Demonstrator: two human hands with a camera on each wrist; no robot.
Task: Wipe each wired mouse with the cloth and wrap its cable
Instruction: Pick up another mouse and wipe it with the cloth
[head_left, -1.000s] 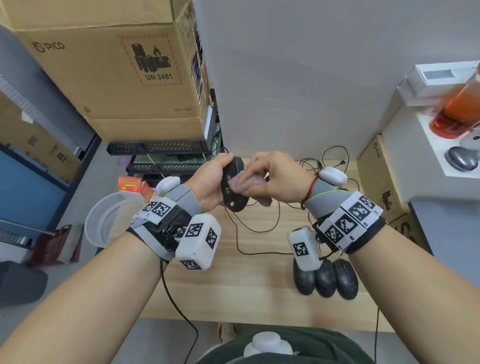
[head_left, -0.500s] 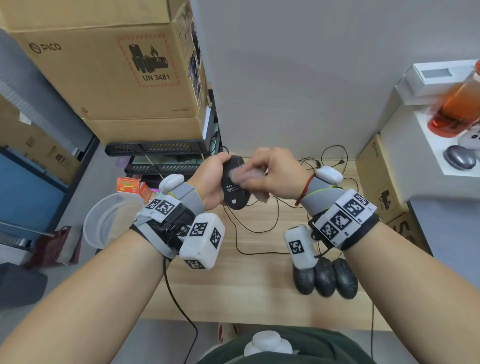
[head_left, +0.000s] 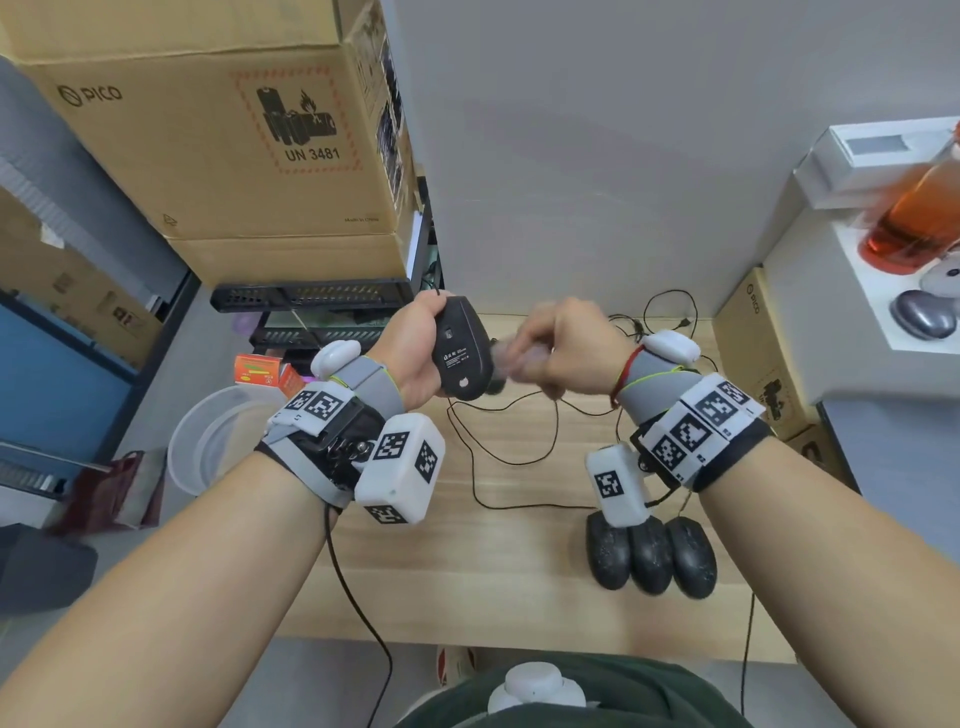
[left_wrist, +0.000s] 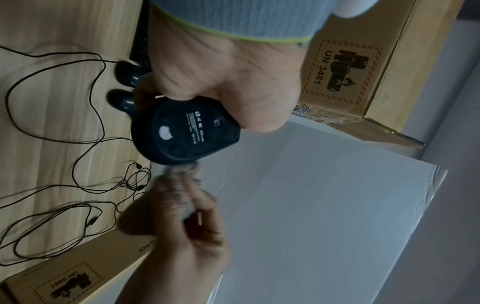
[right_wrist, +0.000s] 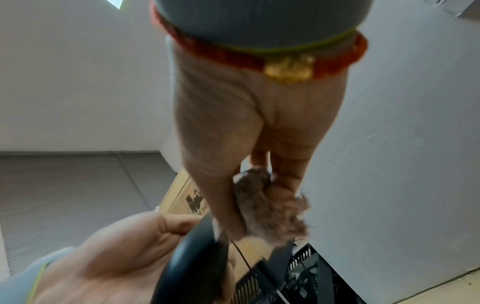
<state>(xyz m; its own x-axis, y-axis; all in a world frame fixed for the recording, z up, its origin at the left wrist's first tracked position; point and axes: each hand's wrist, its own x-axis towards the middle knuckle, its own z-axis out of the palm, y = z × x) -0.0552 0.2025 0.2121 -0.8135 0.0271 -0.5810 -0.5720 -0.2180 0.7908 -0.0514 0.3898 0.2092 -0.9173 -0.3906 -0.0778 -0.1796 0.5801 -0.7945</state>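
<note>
Above the table (head_left: 519, 571), the left hand (head_left: 410, 353) gripped the upturned mouse (head_left: 462, 353); the right hand (head_left: 566, 348) pinched the cloth (right_wrist: 270, 207) against its edge.

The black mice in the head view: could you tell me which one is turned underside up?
The mouse held up in the left hand, label showing; the three mice on the table lie top side up.

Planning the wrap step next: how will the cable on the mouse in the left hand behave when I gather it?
Probably floppy: the cable is thin and lies in slack curves on the table. It looks light, so it should trail after the mouse held in the left hand. It may snag, since other cables lie tangled nearby.
</note>
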